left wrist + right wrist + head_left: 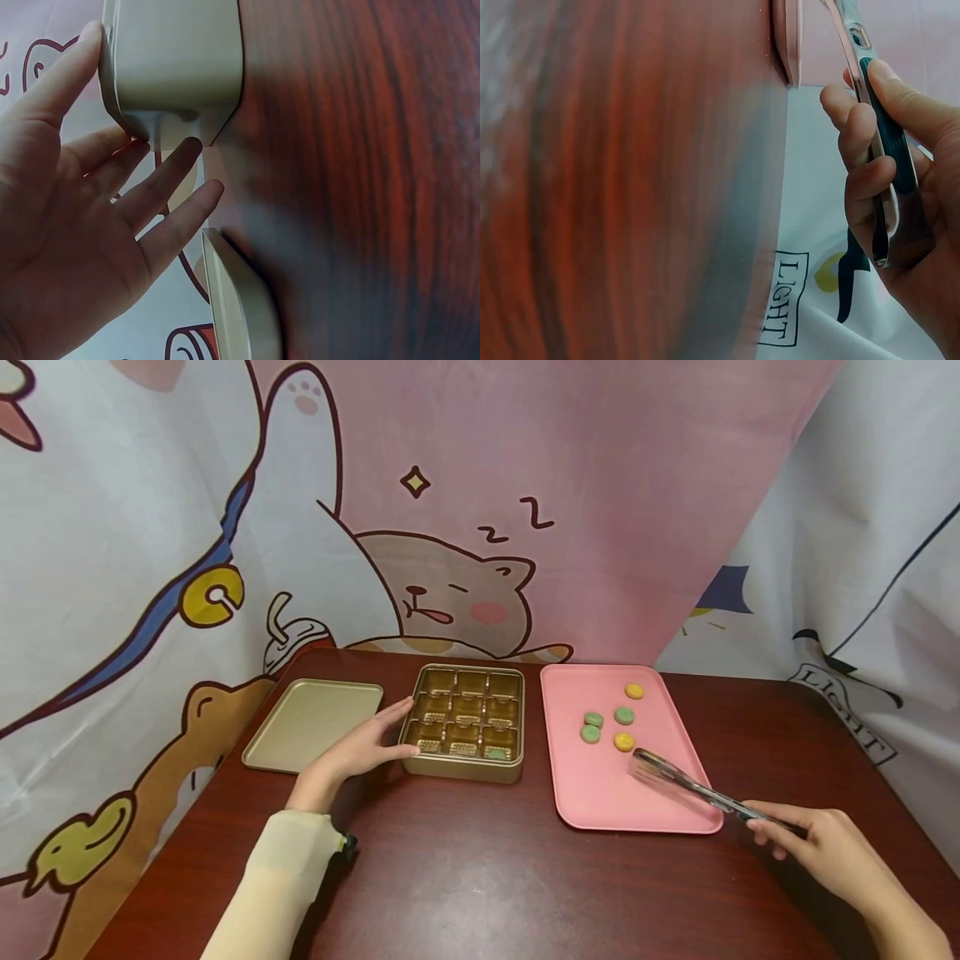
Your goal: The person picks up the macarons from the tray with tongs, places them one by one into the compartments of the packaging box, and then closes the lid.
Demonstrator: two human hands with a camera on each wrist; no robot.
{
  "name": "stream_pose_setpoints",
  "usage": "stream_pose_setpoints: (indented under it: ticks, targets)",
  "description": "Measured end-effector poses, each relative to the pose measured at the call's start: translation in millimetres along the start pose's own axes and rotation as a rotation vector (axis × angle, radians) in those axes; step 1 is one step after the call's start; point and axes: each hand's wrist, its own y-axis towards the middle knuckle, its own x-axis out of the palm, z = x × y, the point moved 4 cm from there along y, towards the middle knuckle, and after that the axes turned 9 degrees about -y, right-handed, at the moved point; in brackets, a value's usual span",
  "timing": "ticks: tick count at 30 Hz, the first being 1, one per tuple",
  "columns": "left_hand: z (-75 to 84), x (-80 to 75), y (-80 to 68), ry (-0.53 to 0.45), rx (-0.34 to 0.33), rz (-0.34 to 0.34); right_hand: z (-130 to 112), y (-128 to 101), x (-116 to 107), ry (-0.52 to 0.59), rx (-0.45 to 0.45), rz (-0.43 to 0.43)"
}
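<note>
Far left on the table: gold lid, lying flat with its rim up, near the table's back-left edge.

My left hand lies between lid and gold box. Fingers straight and spread, tips against the box's left wall; thumb along its side. Nothing gripped.

The box: square, metallic gold, with a glossy insert of nine compartments in three rows. One green macaron sits in the front-right compartment. A narrow strip of bare wood separates the box from the pink tray.

The tray: rectangular, rounded corners, low rim. Five macarons clustered in its rear half, three green and two yellow. Front half bare.

Metal tongs, dark grip insert: tips just beside the front yellow macaron, slightly apart, holding nothing; shaft crosses the tray's front-right corner.

My right hand clamps the tong handles, fingers curled round them, thumb on the dark insert. It sits over open wood right of the tray, near the table's right edge.
</note>
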Motion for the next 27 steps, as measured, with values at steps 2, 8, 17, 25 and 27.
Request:
stream_pose_setpoints:
  ticks: [2, 8, 17, 25, 27]
  targets:
    - [-0.8, 0.2, 0.2, -0.009, -0.004, -0.002, -1, 1, 0, 0.009, -0.014, 0.009]
    - [-1.4, -0.3, 0.7, -0.007, 0.018, -0.004, -6, 5, -1, 0.014, -0.05, 0.029]
    - [-1.9, -1.3, 0.5, -0.026, 0.023, -0.007, -15, 10, 0, -0.001, -0.035, 0.021]
    - [-1.8, -1.6, 0.9, -0.039, 0.029, -0.016, -23, 15, 1, -0.018, -0.033, 0.018]
    - [-2.1, -1.5, 0.7, -0.04, 0.027, -0.017, -26, 16, 1, -0.016, -0.048, 0.035]
